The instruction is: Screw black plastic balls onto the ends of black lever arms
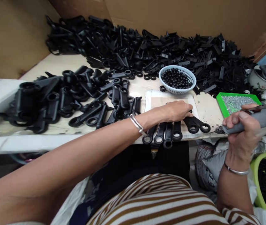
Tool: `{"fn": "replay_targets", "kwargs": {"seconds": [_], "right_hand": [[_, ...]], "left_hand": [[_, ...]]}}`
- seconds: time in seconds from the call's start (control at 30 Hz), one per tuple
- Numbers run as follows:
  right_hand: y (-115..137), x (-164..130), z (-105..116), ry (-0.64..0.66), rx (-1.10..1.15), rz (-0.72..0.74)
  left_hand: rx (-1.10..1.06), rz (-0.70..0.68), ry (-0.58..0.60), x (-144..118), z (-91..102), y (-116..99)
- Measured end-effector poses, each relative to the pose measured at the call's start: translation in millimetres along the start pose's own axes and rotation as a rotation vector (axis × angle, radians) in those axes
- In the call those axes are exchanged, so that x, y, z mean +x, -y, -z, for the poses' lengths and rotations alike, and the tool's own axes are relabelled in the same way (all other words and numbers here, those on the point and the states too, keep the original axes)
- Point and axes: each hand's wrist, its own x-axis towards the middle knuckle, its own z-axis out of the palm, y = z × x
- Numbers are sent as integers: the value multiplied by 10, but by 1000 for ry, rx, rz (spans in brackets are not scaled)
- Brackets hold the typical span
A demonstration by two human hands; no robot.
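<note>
My right hand is wrapped round a grey power screwdriver, its tip pointing left over the table's front edge. Out in front, my left hand is closed over black plastic ring-ended parts. One such black plastic part sticks out under its fingers, and a second ring-ended part lies against it. Several more ring-ended parts stand in a row below my left wrist, their rings at the table edge. My fingers hide the upper ends of these parts.
A pale blue basket of small black round pieces stands behind my left hand. A green tray holds small silvery screws. Black parts pile up at left, with a larger heap along the cardboard wall. A yellow-green tub sits low at right.
</note>
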Motion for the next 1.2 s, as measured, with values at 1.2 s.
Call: {"fn": "replay_targets", "kwargs": {"seconds": [1.2], "right_hand": [[117,-199,-232,55,-337,-38]], "left_hand": [[54,216,-634,-191,191,-421]]}}
